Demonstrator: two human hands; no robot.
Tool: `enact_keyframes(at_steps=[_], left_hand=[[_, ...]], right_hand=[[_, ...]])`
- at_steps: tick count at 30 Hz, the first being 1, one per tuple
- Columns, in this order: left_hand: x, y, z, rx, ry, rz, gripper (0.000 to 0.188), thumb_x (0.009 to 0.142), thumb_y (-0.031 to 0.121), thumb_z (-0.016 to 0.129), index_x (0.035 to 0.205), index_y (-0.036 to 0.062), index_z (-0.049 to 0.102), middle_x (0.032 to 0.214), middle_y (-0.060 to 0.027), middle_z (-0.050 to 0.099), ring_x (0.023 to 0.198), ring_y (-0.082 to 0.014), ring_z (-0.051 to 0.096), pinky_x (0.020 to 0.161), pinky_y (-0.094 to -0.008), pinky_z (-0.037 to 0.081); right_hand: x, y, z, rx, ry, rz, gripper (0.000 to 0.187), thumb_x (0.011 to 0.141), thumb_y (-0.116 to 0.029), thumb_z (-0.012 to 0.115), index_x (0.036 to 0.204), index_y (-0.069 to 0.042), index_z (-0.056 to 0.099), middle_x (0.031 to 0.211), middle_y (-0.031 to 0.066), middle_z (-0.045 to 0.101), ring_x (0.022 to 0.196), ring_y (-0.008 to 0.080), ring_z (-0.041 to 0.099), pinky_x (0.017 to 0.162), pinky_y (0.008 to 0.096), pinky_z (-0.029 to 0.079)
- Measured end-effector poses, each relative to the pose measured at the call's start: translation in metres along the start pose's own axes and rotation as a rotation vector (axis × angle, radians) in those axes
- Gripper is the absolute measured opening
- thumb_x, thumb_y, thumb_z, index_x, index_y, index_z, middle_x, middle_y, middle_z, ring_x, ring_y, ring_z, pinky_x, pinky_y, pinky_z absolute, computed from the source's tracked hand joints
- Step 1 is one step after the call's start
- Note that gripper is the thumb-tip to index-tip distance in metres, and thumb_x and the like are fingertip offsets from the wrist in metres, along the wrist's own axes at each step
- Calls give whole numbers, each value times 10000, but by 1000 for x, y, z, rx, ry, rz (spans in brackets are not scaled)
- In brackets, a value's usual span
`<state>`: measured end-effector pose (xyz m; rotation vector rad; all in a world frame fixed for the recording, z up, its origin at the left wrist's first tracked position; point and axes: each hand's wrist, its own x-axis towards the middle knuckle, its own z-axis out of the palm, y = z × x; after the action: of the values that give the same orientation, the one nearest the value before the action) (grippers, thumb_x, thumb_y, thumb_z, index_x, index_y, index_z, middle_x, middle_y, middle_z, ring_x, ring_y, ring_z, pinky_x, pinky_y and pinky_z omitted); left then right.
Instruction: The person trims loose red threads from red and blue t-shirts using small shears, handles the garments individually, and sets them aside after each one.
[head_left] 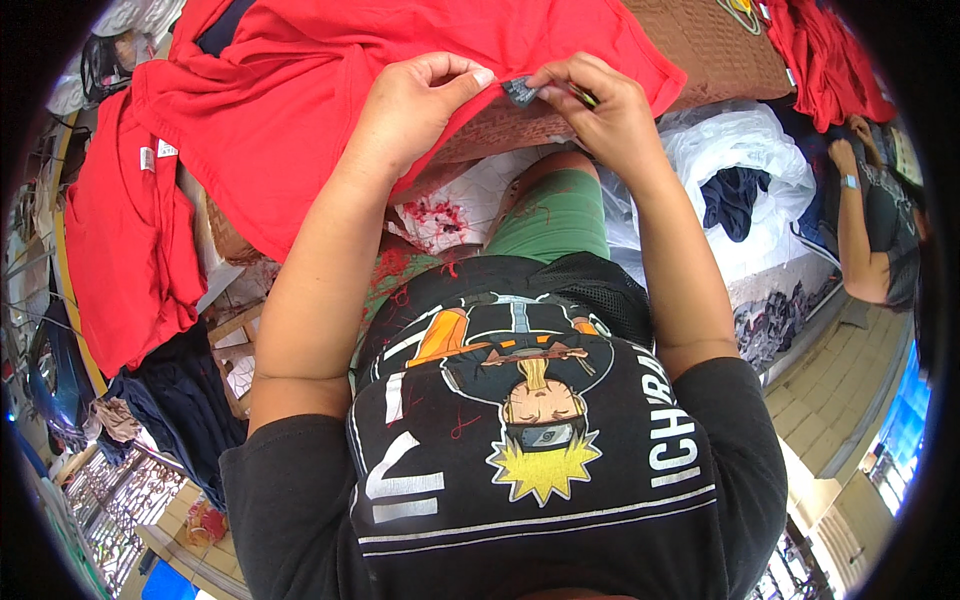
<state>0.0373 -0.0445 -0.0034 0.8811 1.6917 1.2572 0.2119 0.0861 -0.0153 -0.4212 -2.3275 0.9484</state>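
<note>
A red garment [300, 90] of soft cloth is spread over my lap and the brown padded surface ahead. My left hand [415, 110] pinches the garment's edge between thumb and forefinger. Close beside it, my right hand [600, 105] is closed, with thumb and forefinger on a small dark grey tag [519, 91] at that same edge. A thin yellowish-green thing [584, 97] shows between the fingers of my right hand; its kind is mostly hidden by them.
Another red garment [130, 240] hangs at the left, above dark cloth [180, 410]. On the right stands a clear plastic bag [690, 150] with dark navy cloth [737, 200] in it. Further right are a red garment [825, 60] and a co-worker's arm [855, 220]. Red thread scraps [440, 222] lie below.
</note>
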Motion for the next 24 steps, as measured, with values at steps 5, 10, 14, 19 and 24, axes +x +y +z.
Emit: enact_keyframes(at_steps=[5, 10, 14, 19, 24], left_hand=[[2, 4, 4, -59, 64, 23, 204, 916, 164, 639, 1039, 2, 655, 988, -32, 675, 910, -68, 596, 837, -211, 464], [1, 6, 0, -129, 35, -17, 221, 931, 174, 616, 1043, -15, 637, 991, -50, 672, 915, -83, 609, 845, -217, 473], [-1, 9, 0, -161, 14, -16, 238, 936, 183, 608, 1056, -22, 626, 993, -57, 670, 912, -87, 610, 844, -217, 476], [-3, 11, 1, -133, 2, 5, 238, 942, 181, 599, 1061, -24, 623, 990, -60, 670, 912, -89, 609, 842, -222, 475], [-5, 9, -3, -16, -18, 38, 224, 940, 183, 599, 1030, -17, 644, 988, -45, 672, 927, -92, 606, 855, -227, 467]], right_hand=[[10, -1, 12, -104, 81, 314, 262, 843, -298, 682, 971, -69, 688, 921, 135, 687, 824, 298, 666, 734, 388, 512], [9, -31, -4, -163, 144, 179, 399, 848, -446, 649, 950, -63, 688, 876, 156, 679, 806, 319, 666, 705, 399, 516], [7, -43, -3, -242, 9, 79, 393, 858, -464, 613, 929, -88, 701, 804, 111, 675, 756, 326, 656, 660, 428, 517], [7, -41, 3, -364, -68, 112, 346, 866, -440, 599, 920, -117, 710, 783, 91, 676, 739, 324, 653, 632, 439, 514], [8, -44, 5, -403, -71, 106, 344, 865, -445, 595, 902, -123, 709, 775, 92, 675, 733, 326, 653, 631, 444, 518]])
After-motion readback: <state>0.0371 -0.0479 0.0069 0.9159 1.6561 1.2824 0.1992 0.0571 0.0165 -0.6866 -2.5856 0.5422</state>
